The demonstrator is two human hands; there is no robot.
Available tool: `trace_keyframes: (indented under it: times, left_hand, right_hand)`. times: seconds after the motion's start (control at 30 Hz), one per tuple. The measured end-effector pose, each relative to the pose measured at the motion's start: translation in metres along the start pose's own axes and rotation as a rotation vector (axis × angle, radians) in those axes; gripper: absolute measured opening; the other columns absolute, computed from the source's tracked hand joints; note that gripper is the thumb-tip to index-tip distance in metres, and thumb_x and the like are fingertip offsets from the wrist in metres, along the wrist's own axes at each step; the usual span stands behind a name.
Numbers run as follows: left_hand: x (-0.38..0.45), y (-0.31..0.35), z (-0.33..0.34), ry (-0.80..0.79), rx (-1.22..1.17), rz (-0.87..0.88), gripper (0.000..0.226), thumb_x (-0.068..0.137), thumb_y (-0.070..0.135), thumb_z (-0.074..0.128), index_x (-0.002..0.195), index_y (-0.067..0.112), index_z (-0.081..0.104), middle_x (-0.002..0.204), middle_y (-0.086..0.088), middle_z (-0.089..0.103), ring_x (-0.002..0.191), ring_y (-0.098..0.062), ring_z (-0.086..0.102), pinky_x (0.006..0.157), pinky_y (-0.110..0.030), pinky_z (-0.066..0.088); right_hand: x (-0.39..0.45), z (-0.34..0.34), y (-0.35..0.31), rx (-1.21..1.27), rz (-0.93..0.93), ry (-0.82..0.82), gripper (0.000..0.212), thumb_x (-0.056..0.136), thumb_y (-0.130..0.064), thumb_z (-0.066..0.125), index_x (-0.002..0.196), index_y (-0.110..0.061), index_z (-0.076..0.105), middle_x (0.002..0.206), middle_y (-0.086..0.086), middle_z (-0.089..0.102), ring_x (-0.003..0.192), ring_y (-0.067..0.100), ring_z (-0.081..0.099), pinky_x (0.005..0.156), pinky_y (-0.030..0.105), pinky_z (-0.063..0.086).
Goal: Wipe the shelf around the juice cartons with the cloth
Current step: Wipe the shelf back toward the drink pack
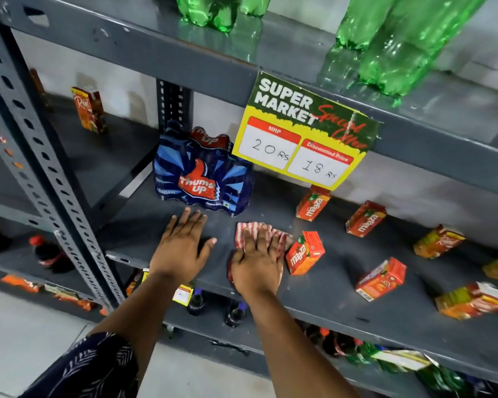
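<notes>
My right hand (256,262) presses flat on a red-and-white striped cloth (273,234) on the grey shelf (328,300). My left hand (181,245) lies flat on the bare shelf beside it, fingers spread, holding nothing. An orange juice carton (305,252) stands just right of the cloth, touching or nearly touching it. Several more orange cartons are spread along the shelf to the right, such as one at the back (312,203), another (365,219) and one near the front (381,279).
A blue Thums Up bottle pack (203,173) stands behind my left hand. A yellow price sign (305,133) hangs from the shelf above, where green bottles (385,44) stand. A perforated upright post (49,173) is at the left. Dark bottles (236,313) sit below.
</notes>
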State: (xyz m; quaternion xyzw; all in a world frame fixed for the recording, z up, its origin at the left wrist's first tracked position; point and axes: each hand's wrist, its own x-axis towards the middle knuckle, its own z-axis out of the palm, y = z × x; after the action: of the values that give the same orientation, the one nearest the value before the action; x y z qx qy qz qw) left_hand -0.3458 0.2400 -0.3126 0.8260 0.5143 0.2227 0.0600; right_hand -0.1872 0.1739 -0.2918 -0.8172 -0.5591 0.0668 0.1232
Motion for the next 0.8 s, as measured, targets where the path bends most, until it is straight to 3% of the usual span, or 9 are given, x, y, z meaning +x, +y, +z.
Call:
trace_keyframes:
  times: [0.13, 0.27, 0.37, 0.43, 0.6, 0.7, 0.8]
  left_hand:
    - [-0.004, 0.003, -0.001, -0.035, 0.066, -0.009, 0.071, 0.091, 0.055, 0.018, 0.141, 0.008, 0.033, 0.149, -0.01, 0.034, 0.142, -0.021, 0.011, 0.116, -0.046, 0.009]
    - [-0.011, 0.016, -0.011, -0.09, 0.119, -0.082, 0.079, 0.089, 0.058, 0.01, 0.138, 0.003, 0.038, 0.146, -0.015, 0.037, 0.14, -0.028, 0.02, 0.113, -0.05, 0.012]
    - [-0.021, 0.028, -0.014, -0.125, 0.159, -0.05, 0.083, 0.089, 0.059, 0.003, 0.136, 0.003, 0.041, 0.144, -0.016, 0.041, 0.139, -0.03, 0.024, 0.112, -0.051, 0.015]
    - [-0.03, 0.038, -0.018, -0.134, 0.15, -0.044, 0.081, 0.088, 0.057, 0.005, 0.137, 0.003, 0.039, 0.145, -0.015, 0.039, 0.139, -0.029, 0.022, 0.113, -0.051, 0.014]
    - [-0.048, 0.053, -0.027, -0.128, 0.152, -0.041, 0.084, 0.085, 0.058, 0.0, 0.14, 0.005, 0.034, 0.15, -0.012, 0.031, 0.142, -0.025, 0.014, 0.114, -0.048, 0.009]
    - [-0.052, 0.057, -0.032, -0.105, 0.15, -0.047, 0.086, 0.083, 0.06, -0.002, 0.141, 0.006, 0.033, 0.15, -0.011, 0.031, 0.142, -0.024, 0.013, 0.114, -0.047, 0.008]
    - [-0.052, 0.062, -0.04, -0.075, 0.147, -0.035, 0.091, 0.083, 0.063, -0.007, 0.141, 0.005, 0.034, 0.149, -0.012, 0.033, 0.142, -0.025, 0.014, 0.114, -0.047, 0.008]
  right_hand:
    - [-0.031, -0.005, 0.004, -0.015, -0.061, -0.047, 0.076, 0.077, -0.046, 0.007, 0.146, -0.026, 0.031, 0.159, 0.007, 0.017, 0.146, 0.035, 0.004, 0.119, 0.048, 0.009]
    - [-0.062, -0.014, 0.016, 0.024, -0.096, -0.015, 0.062, 0.08, -0.041, 0.024, 0.133, -0.027, 0.051, 0.15, 0.007, 0.04, 0.139, 0.04, 0.03, 0.112, 0.047, 0.026]
    - [-0.079, -0.031, 0.025, 0.034, -0.126, -0.125, 0.058, 0.085, -0.036, 0.023, 0.14, -0.033, 0.04, 0.156, 0.001, 0.028, 0.145, 0.033, 0.017, 0.116, 0.038, 0.017]
    - [-0.086, -0.041, 0.034, 0.063, -0.156, -0.145, 0.053, 0.089, -0.024, 0.039, 0.14, -0.036, 0.038, 0.156, -0.001, 0.027, 0.144, 0.029, 0.018, 0.116, 0.035, 0.019]
    - [-0.101, -0.072, 0.058, 0.104, -0.095, -0.224, 0.055, 0.082, -0.02, 0.051, 0.131, -0.042, 0.048, 0.144, -0.006, 0.047, 0.129, 0.025, 0.046, 0.106, 0.034, 0.04]
    - [-0.108, -0.088, 0.076, 0.121, -0.035, -0.22, 0.053, 0.075, -0.019, 0.052, 0.121, -0.045, 0.057, 0.133, -0.01, 0.058, 0.119, 0.022, 0.056, 0.099, 0.031, 0.046]
    - [-0.113, -0.092, 0.096, 0.085, 0.017, -0.212, 0.059, 0.065, -0.022, 0.048, 0.115, -0.052, 0.056, 0.123, -0.013, 0.064, 0.108, 0.021, 0.062, 0.091, 0.031, 0.051]
